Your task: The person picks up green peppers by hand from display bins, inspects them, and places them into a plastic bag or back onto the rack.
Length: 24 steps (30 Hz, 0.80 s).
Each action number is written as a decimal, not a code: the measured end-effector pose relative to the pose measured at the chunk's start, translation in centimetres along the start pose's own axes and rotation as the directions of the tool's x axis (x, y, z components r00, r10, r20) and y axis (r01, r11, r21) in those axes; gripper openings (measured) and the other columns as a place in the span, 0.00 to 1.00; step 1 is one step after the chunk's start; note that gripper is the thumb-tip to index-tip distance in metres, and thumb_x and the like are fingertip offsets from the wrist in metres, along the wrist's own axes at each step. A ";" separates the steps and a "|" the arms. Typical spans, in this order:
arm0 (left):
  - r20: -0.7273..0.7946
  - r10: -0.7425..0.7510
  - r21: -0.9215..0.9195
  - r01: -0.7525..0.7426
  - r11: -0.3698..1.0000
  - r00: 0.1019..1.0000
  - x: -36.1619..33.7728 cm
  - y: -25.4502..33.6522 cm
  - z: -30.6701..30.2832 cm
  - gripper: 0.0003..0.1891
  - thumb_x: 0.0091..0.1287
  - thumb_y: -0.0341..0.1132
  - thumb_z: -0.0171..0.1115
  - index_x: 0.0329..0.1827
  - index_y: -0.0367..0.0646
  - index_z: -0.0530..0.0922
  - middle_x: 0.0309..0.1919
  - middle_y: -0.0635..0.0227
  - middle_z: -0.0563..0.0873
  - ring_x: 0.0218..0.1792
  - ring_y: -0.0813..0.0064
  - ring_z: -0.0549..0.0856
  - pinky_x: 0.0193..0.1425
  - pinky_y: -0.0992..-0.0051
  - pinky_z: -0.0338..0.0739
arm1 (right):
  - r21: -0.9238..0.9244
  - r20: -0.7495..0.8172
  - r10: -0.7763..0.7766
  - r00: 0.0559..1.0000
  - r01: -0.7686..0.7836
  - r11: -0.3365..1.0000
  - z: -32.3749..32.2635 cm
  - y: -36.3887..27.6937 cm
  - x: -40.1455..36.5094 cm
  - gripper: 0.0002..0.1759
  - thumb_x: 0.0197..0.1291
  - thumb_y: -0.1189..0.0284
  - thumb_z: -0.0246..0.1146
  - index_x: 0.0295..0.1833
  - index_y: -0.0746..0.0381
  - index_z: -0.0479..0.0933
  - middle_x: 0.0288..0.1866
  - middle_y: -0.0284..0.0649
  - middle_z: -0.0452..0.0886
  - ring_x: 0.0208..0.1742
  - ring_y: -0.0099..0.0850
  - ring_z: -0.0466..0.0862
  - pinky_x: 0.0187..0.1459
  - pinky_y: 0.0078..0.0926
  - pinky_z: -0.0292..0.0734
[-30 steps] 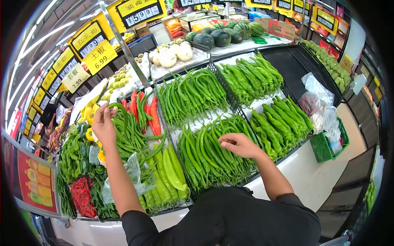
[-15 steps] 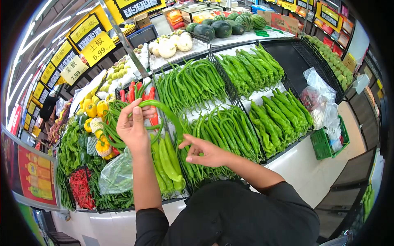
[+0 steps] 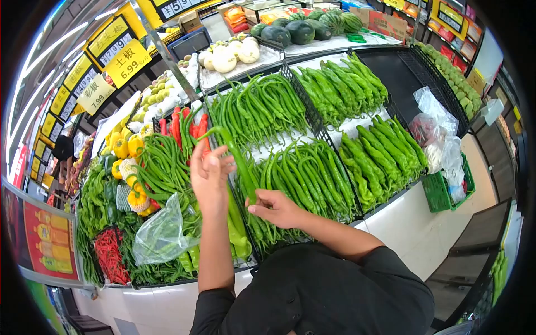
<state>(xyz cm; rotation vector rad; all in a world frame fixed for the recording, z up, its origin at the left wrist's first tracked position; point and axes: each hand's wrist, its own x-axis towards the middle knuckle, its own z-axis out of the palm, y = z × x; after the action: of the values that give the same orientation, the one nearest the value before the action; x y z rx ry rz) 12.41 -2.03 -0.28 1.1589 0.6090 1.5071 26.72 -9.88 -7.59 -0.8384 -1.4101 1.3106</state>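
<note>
A long curved green pepper [image 3: 239,159] hangs in front of me above the display, its stem end up and to the left. My right hand [image 3: 276,209] pinches its lower end between thumb and fingers. Beside its upper part, my left hand [image 3: 211,173] is raised with the fingers apart and slightly curled, holding nothing. Under and behind the left hand lie light green peppers [image 3: 239,237] and a heap of thin green peppers [image 3: 164,170]. Rows of long green peppers [image 3: 304,178] fill the crates just beyond my right hand.
A clear plastic bag [image 3: 162,231] lies on the vegetables at left, near yellow bell peppers [image 3: 137,197] and small red chillies [image 3: 113,257]. Black crate dividers [image 3: 310,111] separate the rows. A green basket [image 3: 438,194] with bags stands right. Watermelons [image 3: 301,32] sit at the back.
My left hand has let go of the pepper's stem end and moved right and slightly down. My right hand, pointing beside the pepper before, has closed on its lower end.
</note>
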 end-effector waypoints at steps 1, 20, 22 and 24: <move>0.005 -0.047 0.027 0.047 0.999 0.999 -0.8 -0.7 0.0 0.24 0.76 0.32 0.57 0.70 0.31 0.65 0.53 0.55 0.84 0.47 0.71 0.85 0.49 0.72 0.82 | -0.083 -0.031 -0.038 0.999 0.035 0.996 -0.2 0.2 0.2 0.12 0.69 0.70 0.65 0.36 0.63 0.70 0.23 0.30 0.70 0.24 0.17 0.67 0.26 0.23 0.64; 0.014 0.025 0.538 -0.029 0.842 1.000 8.6 -7.7 -6.6 0.17 0.66 0.25 0.67 0.56 0.32 0.76 0.41 0.68 0.83 0.42 0.80 0.82 0.49 0.79 0.78 | -0.314 -0.062 -0.044 0.997 0.022 0.949 -3.4 1.2 2.4 0.14 0.67 0.68 0.63 0.54 0.64 0.78 0.30 0.41 0.79 0.30 0.32 0.78 0.35 0.31 0.74; 0.028 0.060 0.642 -0.064 0.764 0.998 13.0 -9.9 -7.9 0.17 0.65 0.26 0.68 0.55 0.33 0.77 0.40 0.67 0.84 0.39 0.78 0.83 0.47 0.78 0.78 | -0.319 -0.057 -0.035 0.998 0.015 0.948 -3.9 1.7 2.4 0.14 0.68 0.68 0.63 0.53 0.64 0.78 0.32 0.42 0.80 0.31 0.32 0.79 0.36 0.31 0.75; 0.018 0.052 0.767 -0.047 0.640 0.998 16.6 -11.9 -8.4 0.17 0.64 0.27 0.70 0.54 0.33 0.78 0.39 0.65 0.85 0.37 0.76 0.84 0.44 0.76 0.79 | -0.321 -0.052 -0.032 0.998 0.014 0.947 -4.4 2.0 2.3 0.13 0.68 0.68 0.63 0.53 0.64 0.78 0.34 0.42 0.81 0.33 0.32 0.79 0.37 0.32 0.75</move>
<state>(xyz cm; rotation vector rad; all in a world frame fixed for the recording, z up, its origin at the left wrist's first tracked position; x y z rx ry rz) 11.13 18.55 -8.05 1.8263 1.3206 1.3028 30.03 -6.11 -9.45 -1.0621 -1.6078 1.0438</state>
